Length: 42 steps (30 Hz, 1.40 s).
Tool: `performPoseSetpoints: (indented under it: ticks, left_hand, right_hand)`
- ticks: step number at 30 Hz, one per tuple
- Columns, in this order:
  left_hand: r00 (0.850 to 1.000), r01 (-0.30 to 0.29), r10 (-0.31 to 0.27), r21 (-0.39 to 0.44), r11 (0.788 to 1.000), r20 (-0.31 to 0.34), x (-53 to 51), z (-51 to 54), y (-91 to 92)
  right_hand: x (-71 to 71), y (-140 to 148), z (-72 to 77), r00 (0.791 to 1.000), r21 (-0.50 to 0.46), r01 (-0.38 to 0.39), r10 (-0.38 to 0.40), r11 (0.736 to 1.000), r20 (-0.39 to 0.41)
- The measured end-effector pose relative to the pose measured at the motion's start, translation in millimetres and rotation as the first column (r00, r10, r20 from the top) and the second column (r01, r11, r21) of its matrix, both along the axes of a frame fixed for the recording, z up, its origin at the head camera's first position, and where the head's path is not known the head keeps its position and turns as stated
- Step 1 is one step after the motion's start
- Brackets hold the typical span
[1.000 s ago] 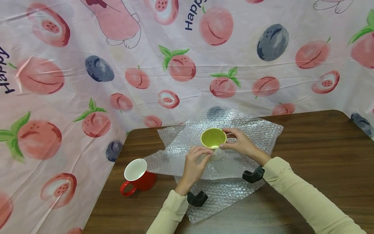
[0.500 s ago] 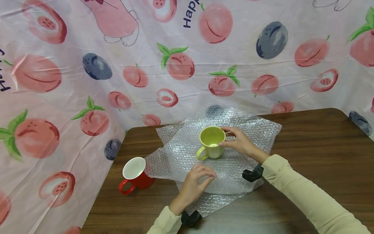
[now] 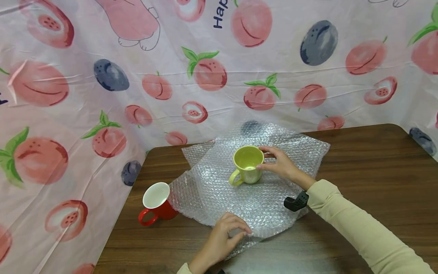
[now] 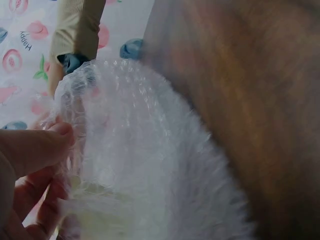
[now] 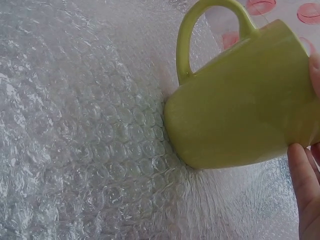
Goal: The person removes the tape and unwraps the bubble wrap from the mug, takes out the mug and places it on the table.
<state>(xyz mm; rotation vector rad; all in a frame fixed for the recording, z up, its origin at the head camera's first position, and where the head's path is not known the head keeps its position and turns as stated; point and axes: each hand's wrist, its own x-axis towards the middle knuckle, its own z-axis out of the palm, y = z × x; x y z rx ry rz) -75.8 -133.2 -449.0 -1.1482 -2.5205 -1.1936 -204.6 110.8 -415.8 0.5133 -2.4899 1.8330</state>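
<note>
A yellow-green mug (image 3: 251, 176) stands upright on a sheet of bubble wrap (image 3: 219, 190), its handle toward the front left. My right hand (image 3: 282, 166) holds the mug by its right side, thumb in front and fingers behind near the rim. In the right wrist view the mug (image 5: 240, 105) fills much of the frame, with fingertips on its wall. My left hand (image 3: 224, 238) pinches the front edge of the bubble wrap between thumb and fingers. The left wrist view shows that raised sheet (image 4: 135, 150) in front of the thumb, the mug blurred behind it.
A red mug (image 3: 163, 209) with a white inside stands left of the bubble wrap, close to its left corner. The dark wooden table (image 3: 369, 182) extends to the right. A fruit-print cloth (image 3: 291, 38) hangs behind and to the left.
My left hand has drawn the wrap's edge away from the mug toward the table's front, laying the sheet flatter and uncovering the mug's front and handle. My right hand stays on the mug.
</note>
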Motion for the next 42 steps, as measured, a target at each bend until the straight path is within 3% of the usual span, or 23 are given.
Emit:
performPoseSetpoints:
  ticks: [7,11,17,21,29,35,38,42]
  left_hand:
    - [0.999,0.053,-0.053,-0.022,0.998,-0.009,15.3,-5.9,-7.9]
    - [0.993,0.117,-0.117,-0.042,0.992,0.0,20.4,-8.5,-10.5]
    - [0.975,0.211,-0.202,-0.112,0.971,0.087,26.5,-12.7,-7.2]
    - [0.967,0.25,-0.237,-0.194,0.949,0.091,28.2,-15.3,-3.3]
    - [0.975,0.217,-0.221,-0.316,0.924,0.025,31.8,-23.6,1.3]
    - [0.975,0.222,-0.215,-0.346,0.912,0.059,30.5,-19.1,3.4]
    - [0.979,0.206,-0.19,-0.343,0.917,0.08,28.7,-14.6,4.4]
    - [0.992,0.124,-0.111,-0.306,0.944,0.059,23.5,-12.1,4.9]
  right_hand:
    - [0.0,1,0.1,1.0,-0.005,0.002,-0.002,1.0,0.001]
    - [-0.7,2,-2.4,1.0,0.003,0.002,-0.002,1.0,-0.016]
    - [-0.5,2,-3.8,1.0,-0.013,0.0,0.0,1.0,-0.029]
    - [-0.1,1,-4.4,1.0,-0.017,0.011,-0.011,1.0,-0.014]
    - [1.6,-1,-5.0,1.0,-0.036,0.017,-0.017,0.999,-0.006]
    - [1.5,-1,-6.3,1.0,-0.05,0.011,-0.011,0.999,0.0]
    - [1.6,-1,-6.2,1.0,-0.05,0.006,-0.006,0.999,-0.003]
    - [1.5,-1,-6.6,1.0,-0.056,0.003,-0.003,0.998,-0.012]
